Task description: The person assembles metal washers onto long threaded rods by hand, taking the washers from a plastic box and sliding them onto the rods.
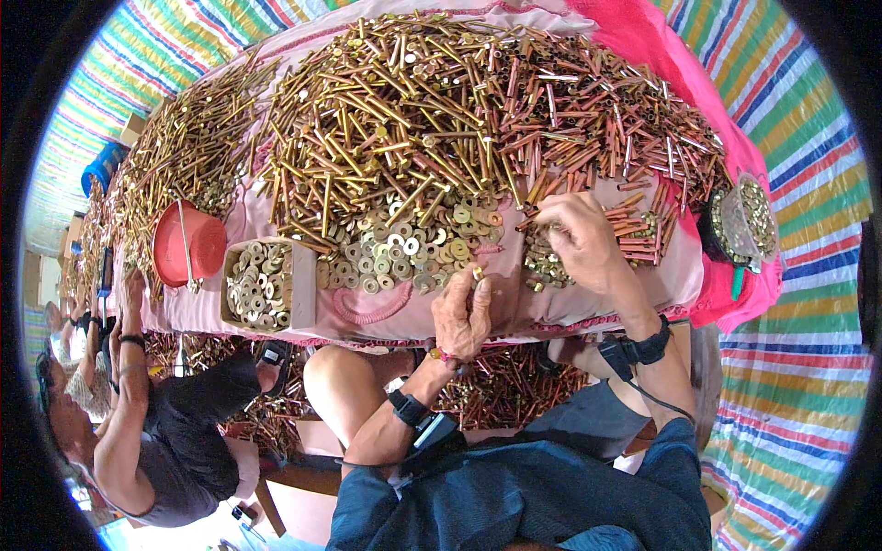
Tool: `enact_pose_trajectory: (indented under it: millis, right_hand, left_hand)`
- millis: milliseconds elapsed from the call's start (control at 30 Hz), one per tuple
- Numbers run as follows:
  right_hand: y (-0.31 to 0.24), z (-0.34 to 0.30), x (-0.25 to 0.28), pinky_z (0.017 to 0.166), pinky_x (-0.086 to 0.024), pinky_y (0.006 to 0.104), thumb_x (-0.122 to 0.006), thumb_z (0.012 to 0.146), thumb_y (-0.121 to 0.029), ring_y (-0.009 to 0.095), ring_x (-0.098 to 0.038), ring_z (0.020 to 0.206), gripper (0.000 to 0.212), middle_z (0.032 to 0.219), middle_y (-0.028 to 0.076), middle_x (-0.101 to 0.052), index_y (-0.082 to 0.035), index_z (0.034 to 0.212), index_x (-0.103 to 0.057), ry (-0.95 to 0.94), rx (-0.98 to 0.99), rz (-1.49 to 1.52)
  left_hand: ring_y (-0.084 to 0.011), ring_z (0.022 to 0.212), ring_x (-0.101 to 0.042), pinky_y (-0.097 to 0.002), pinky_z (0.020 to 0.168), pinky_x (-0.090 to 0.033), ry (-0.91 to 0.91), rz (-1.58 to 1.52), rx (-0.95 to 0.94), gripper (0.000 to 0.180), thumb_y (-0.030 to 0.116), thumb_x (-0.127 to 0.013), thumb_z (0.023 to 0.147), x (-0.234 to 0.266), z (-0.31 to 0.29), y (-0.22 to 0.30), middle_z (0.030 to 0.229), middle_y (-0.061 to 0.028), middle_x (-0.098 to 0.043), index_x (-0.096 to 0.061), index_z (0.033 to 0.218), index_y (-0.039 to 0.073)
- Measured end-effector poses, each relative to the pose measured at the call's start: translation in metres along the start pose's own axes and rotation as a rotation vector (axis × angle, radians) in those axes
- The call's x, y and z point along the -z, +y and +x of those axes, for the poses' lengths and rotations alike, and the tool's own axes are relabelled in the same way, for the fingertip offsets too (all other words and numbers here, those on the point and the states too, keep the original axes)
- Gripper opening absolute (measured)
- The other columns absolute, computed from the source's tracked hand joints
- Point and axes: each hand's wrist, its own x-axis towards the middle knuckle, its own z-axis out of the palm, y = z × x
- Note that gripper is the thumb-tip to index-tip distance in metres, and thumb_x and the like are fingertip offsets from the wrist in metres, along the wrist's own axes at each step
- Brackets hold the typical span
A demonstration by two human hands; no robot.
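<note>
My left hand (pixel 462 317) is closed, thumb and forefinger pinching a small brass-coloured nut (pixel 478 273) just in front of the loose flat washers (pixel 395 246). My right hand (pixel 588 241) hangs with bent fingers over a small pile of nuts (pixel 542 257); what its fingertips hold, if anything, I cannot make out. Close by its fingers lie reddish metal tubes (pixel 634 234). Beyond both hands rises a large heap of long yellowish bolts (pixel 367 119), with more reddish tubes (pixel 616 119) on its right side.
A box (pixel 303 285) of washers and a red bucket (pixel 188 246) stand to the left on the pink cloth. At the right edge is a clear tub (pixel 753 216) of small parts. Another person (pixel 133 404) sits at the left. More metal parts (pixel 505 395) lie beneath the table.
</note>
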Motion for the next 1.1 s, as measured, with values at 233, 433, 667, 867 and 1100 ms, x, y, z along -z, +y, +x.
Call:
enact_pose_trajectory:
  millis: [233,433,667,867,1100]
  right_hand:
    - [-0.038,0.007,-0.005,0.074,-0.047,0.021,-0.06,0.098,-0.008,0.005,-0.056,0.087,0.022,0.11,0.003,-0.068,-0.001,0.118,-0.055,0.193,-0.297,1.269]
    - [-0.065,0.011,-0.014,0.084,-0.051,0.0248,-0.06,0.098,-0.007,0.009,-0.06,0.098,0.035,0.11,0.005,-0.067,-0.003,0.131,-0.05,0.199,-0.301,1.228]
    - [-0.077,0.011,-0.008,0.084,-0.055,0.0368,-0.065,0.09,-0.005,0.029,-0.067,0.097,0.032,0.11,0.015,-0.067,-0.005,0.121,-0.064,0.266,-0.07,0.615]
    - [-0.06,0.006,0.0,0.074,-0.055,0.0364,-0.068,0.089,-0.007,0.03,-0.068,0.087,0.021,0.097,0.014,-0.067,-0.004,0.11,-0.069,0.057,0.063,0.495]
    - [-0.02,-0.025,0.011,0.062,-0.048,0.038,-0.072,0.083,-0.009,0.028,-0.062,0.068,0.014,0.077,0.013,-0.061,-0.001,0.093,-0.069,-0.111,-0.094,0.299]
  left_hand:
    - [-0.0373,0.083,-0.066,-0.0406,0.072,-0.053,-0.009,-0.001,-0.007,0.018,0.007,-0.064,0.094,-0.001,0.002,0.003,0.097,-0.0192,-0.066,-0.063,0.111,0.002]
    - [-0.0357,0.083,-0.067,-0.0393,0.071,-0.053,0.024,0.052,-0.103,0.018,0.006,-0.065,0.092,0.0,0.004,0.006,0.102,-0.018,-0.066,-0.063,0.11,0.002]
    - [-0.0343,0.082,-0.067,-0.0389,0.069,-0.053,0.025,0.018,-0.155,0.024,0.005,-0.065,0.092,-0.001,0.005,0.002,0.101,-0.0182,-0.066,-0.062,0.115,0.001]
    - [-0.0292,0.071,-0.065,-0.0368,0.064,-0.052,0.061,0.008,-0.056,0.029,0.006,-0.065,0.092,-0.005,-0.002,-0.002,0.089,-0.0172,-0.066,-0.06,0.12,0.0]
    - [-0.0191,0.072,-0.064,-0.0321,0.065,-0.051,0.03,-0.049,-0.007,0.026,0.008,-0.063,0.095,-0.002,0.0,-0.001,0.086,-0.0093,-0.066,-0.06,0.119,0.001]
